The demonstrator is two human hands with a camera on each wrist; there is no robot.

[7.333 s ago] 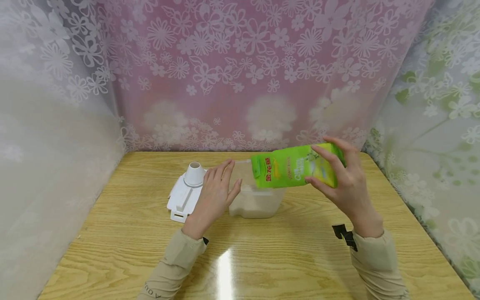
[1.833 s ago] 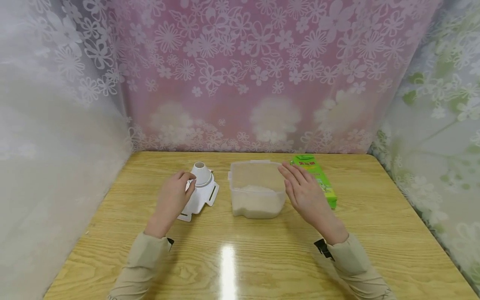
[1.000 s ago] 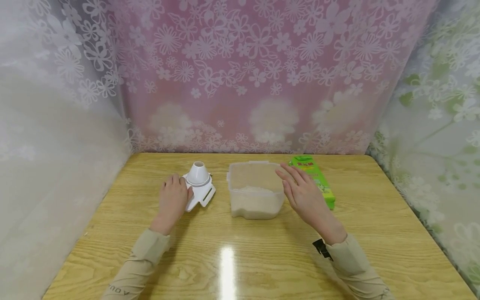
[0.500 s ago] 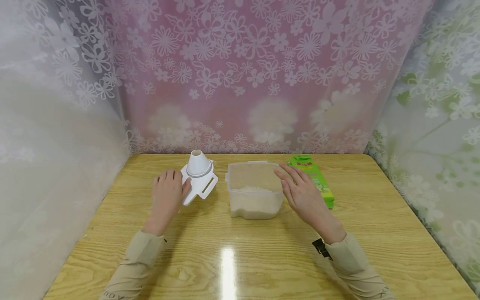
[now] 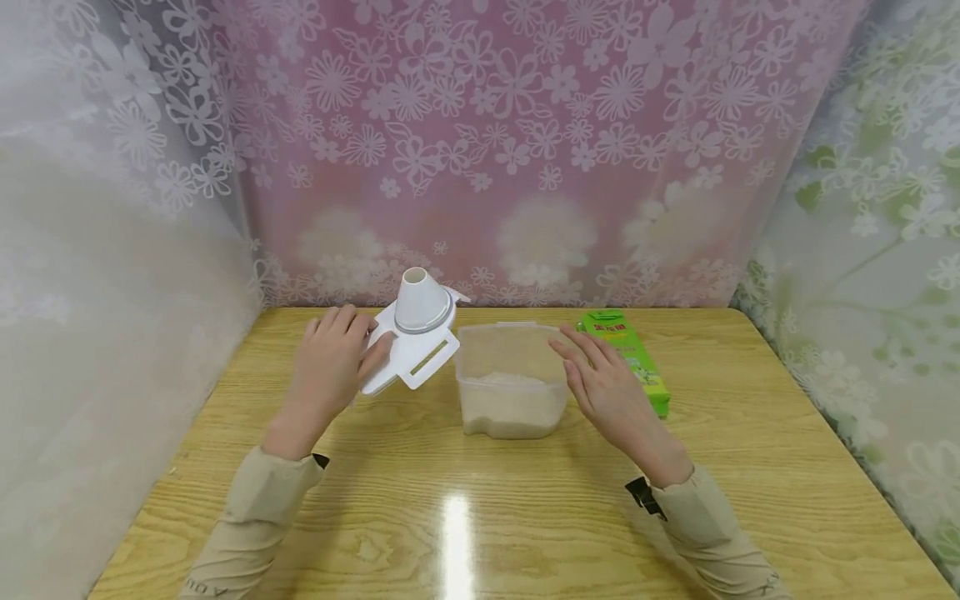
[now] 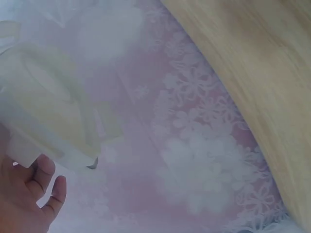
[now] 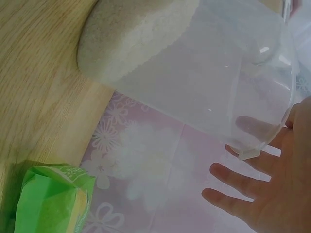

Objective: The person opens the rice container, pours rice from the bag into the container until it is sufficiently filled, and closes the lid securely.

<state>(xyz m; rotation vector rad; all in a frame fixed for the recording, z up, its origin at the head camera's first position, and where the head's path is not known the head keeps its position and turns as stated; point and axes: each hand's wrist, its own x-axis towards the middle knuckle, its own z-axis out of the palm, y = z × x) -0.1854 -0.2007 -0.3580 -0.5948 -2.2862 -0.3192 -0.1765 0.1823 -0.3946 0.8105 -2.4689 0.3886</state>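
Observation:
My left hand (image 5: 326,367) grips the left edge of a white plastic lid (image 5: 386,367), thumb on top. A white cone-shaped spout (image 5: 422,300) rises from the lid, which is raised and tilted just left of a clear plastic container (image 5: 480,408). In the left wrist view, the lid's pale underside (image 6: 53,111) shows above the curled fingers (image 6: 36,182). White rice (image 7: 146,39) fills the lower part of the uncovered container. My right hand (image 5: 611,396) rests at the container's right rim with fingers fairly straight, spread apart in the right wrist view.
A green rice bag (image 5: 641,367) lies on the wooden table (image 5: 555,517) behind my right hand, close to the container's right side. Floral curtains (image 5: 525,167) enclose the table at the back and both sides.
The green bag, earlier held tilted over the container by my right hand, now lies on the table. My left hand has grasped the lid, lifted it and moved it right toward the container.

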